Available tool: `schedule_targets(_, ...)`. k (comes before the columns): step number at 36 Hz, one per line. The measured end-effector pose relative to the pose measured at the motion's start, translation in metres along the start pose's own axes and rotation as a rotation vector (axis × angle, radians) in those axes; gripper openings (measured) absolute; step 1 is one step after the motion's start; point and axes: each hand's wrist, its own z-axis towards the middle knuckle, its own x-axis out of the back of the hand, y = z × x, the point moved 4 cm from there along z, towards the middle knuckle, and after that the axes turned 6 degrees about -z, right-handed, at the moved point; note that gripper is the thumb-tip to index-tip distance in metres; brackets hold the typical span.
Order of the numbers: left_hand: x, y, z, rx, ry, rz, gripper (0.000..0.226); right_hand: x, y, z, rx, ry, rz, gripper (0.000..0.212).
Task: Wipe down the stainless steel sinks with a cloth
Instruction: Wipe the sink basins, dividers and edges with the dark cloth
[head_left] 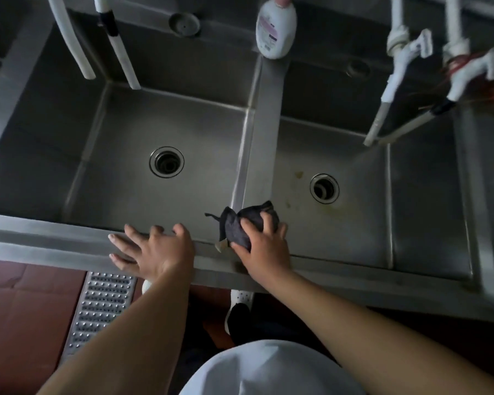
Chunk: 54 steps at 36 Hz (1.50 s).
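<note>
From my head camera, my right hand (264, 246) grips the bunched dark cloth (246, 223) on the front rim where the divider (261, 143) meets it, ready to wipe the stained right sink (354, 223). My left hand (151, 249) lies spread, bracing me.

Dim, soft light on steel, with wide-angle bend at the edges.

The sinks (166, 121) read dark grey, their far walls in shadow; pale sheen runs along the divider (264, 143) and front rim (54, 238). The taps (428, 61) at upper right are smeared by blur. The bottle (275, 29) and forearms look brightest. Straight edges bow toward the corners.
</note>
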Motion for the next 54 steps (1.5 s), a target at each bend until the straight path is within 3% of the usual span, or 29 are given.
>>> schedule_targets(7, 0.001, -0.002, -0.004, -0.024, -0.031, -0.051, 0.057, 0.015, 0.012, -0.011, 0.004, -0.024, 0.121, 0.051)
schedule_targets(12, 0.010, -0.013, -0.012, -0.149, -0.090, -0.254, 0.069, 0.041, 0.024, -0.024, -0.211, -0.221, 0.890, 0.035)
schedule_targets(14, 0.017, -0.023, -0.026, -0.253, -0.124, -0.360, 0.076, 0.051, 0.034, -0.037, -0.250, -0.338, 1.069, 0.033)
schedule_targets(16, 0.025, -0.029, -0.045, -0.404, -0.207, -0.427, 0.080, 0.058, 0.043, -0.050, -0.318, -0.492, 1.173, 0.040)
schedule_targets(20, 0.044, -0.002, -0.095, -0.950, -0.507, -0.484, 0.096, 0.069, 0.053, -0.070, -0.272, -0.626, 1.223, 0.064)
schedule_targets(22, 0.059, 0.022, -0.117, -1.228, -0.458, -0.354, 0.102, 0.078, 0.049, -0.076, -0.130, -0.644, 1.322, 0.059)
schedule_targets(25, 0.087, 0.058, -0.130, -1.555, -0.292, -0.230, 0.089, 0.094, 0.043, -0.082, 0.033, -0.631, 1.216, 0.056)
schedule_targets(30, 0.123, 0.102, -0.114, -1.740, -0.330, -0.208, 0.043, 0.125, 0.043, -0.082, 0.000, -0.340, 0.725, 0.059)
schedule_targets(33, 0.127, 0.116, -0.091, -1.640, -0.530, -0.231, 0.031, 0.142, 0.054, -0.083, -0.118, -0.038, 0.656, 0.032)
schedule_targets(35, 0.123, 0.120, -0.077, -1.399, -0.845, -0.339, 0.025, 0.148, 0.060, -0.088, -0.186, 0.126, 0.749, 0.030)
schedule_targets(37, 0.116, 0.121, -0.071, -1.199, -1.139, -0.511, 0.016, 0.149, 0.065, -0.096, -0.254, 0.211, 0.831, 0.037)
schedule_targets(42, 0.097, 0.122, -0.076, -0.929, -1.527, -0.700, 0.014, 0.146, 0.068, -0.109, -0.349, 0.365, 1.165, 0.026)
schedule_targets(46, 0.093, 0.132, -0.089, -0.795, -1.683, -0.777, 0.016, 0.156, 0.063, -0.113, -0.348, 0.350, 1.408, 0.019)
schedule_targets(48, 0.098, 0.136, -0.098, -0.766, -1.734, -0.782, 0.019, 0.162, 0.065, -0.117, -0.386, 0.317, 1.480, 0.034)
schedule_targets(51, 0.104, 0.144, -0.116, -0.778, -1.787, -0.765, 0.041, 0.171, 0.077, -0.122, -0.343, 0.180, 1.629, 0.054)
schedule_targets(54, 0.099, 0.149, -0.138, -0.594, -1.836, -0.855, 0.051, 0.164, 0.092, -0.127, -0.296, 0.074, 1.865, 0.067)
